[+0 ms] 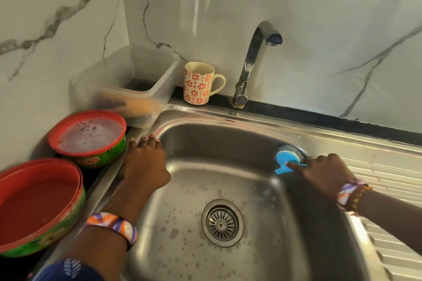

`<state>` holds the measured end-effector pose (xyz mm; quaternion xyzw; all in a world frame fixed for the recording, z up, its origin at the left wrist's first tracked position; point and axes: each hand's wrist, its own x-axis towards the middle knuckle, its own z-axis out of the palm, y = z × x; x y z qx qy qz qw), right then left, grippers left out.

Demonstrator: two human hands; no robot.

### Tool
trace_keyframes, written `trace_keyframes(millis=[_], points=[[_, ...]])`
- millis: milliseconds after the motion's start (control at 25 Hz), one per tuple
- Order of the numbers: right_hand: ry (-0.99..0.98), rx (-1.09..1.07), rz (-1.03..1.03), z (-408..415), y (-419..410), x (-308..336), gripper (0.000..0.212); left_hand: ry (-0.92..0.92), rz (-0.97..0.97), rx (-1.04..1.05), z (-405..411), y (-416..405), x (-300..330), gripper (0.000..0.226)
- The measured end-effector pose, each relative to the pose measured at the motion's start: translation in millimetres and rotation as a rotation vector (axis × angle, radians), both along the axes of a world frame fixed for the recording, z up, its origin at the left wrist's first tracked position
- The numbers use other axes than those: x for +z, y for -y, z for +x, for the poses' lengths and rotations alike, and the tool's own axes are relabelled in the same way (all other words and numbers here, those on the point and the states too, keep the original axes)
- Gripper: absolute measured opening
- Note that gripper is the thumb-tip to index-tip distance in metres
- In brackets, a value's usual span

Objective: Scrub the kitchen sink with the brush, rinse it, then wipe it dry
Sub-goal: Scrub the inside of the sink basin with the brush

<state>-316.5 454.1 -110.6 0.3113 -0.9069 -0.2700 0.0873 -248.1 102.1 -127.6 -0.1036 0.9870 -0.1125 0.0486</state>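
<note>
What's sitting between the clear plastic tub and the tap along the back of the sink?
In the head view, a flowered mug stands between the plastic tub and the tap, apart from the tap.

sink (228, 143): shiny steel | brush (288, 159): blue plastic, probably | wall (296, 18): glossy marble
</note>
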Motion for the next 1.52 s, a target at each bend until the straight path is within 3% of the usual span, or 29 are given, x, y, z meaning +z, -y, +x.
trace_keyframes(millis=[120, 240, 360, 440, 640, 760, 880, 1000, 1120, 1200, 1280, 1400, 1520], points=[[-0.044, 0.145, 0.03, -13.7, 35.2, -17.3, 0.053, -0.001, 0.018, 0.008, -1.6, 0.8, 0.9, 0.08], [-0.179, 0.418, -0.049, -37.2, 118.5, -36.7, 0.03, 0.015, 0.008, -0.009, -2.2, 2.3, 0.3, 0.077], [-0.049, 0.507, -0.079, -41.4, 185.5, -37.6, 0.036, 0.029, -0.005, -0.009, -3.4, 5.3, -1.3, 0.077], [-0.06, 0.524, -0.065, -43.8, 174.8, -34.9, 0.039, 0.022, 0.004, -0.012, -4.8, 5.4, 0.5, 0.077], [0.051, 0.214, 0.066, -23.4, 68.6, 6.5, 0.044, 0.092, 0.01, -0.003, 1.1, -0.4, 6.5, 0.081], [-0.096, 0.003, -0.131, 11.9, 36.8, 37.5, 0.044, 0.114, 0.227, -0.019, 3.4, -0.5, 19.7, 0.077], [0.116, -0.183, -0.551, 36.2, 47.8, 61.7, 0.037, 0.148, 0.467, -0.158, 24.6, -14.8, 43.8, 0.069], [0.47, -0.024, -1.044, 51.3, 98.0, 84.0, 0.033, 0.107, 0.401, -0.205, 60.9, -5.8, 64.8, 0.065], [0.804, 0.131, -1.22, 62.5, 165.9, 102.3, 0.038, -0.005, 0.178, -0.051, 89.9, 25.4, 75.3, 0.069], [0.878, 0.237, -1.208, 70.1, 215.6, 107.7, 0.038, 0.017, 0.119, 0.098, 100.6, 38.2, 76.2, 0.08], [0.778, 0.308, -1.12, 71.6, 265.1, 101.5, 0.034, 0.033, 0.117, 0.165, 106.5, 44.8, 75.0, 0.081], [0.627, 0.278, -0.931, 70.2, 314.7, 82.7, 0.048, 0.004, 0.103, 0.131, 110.9, 48.9, 72.1, 0.071], [0.577, 0.207, -0.807, 68.6, 330.3, 66.8, 0.038, -0.031, 0.137, 0.081, 112.8, 56.7, 73.2, 0.064]])
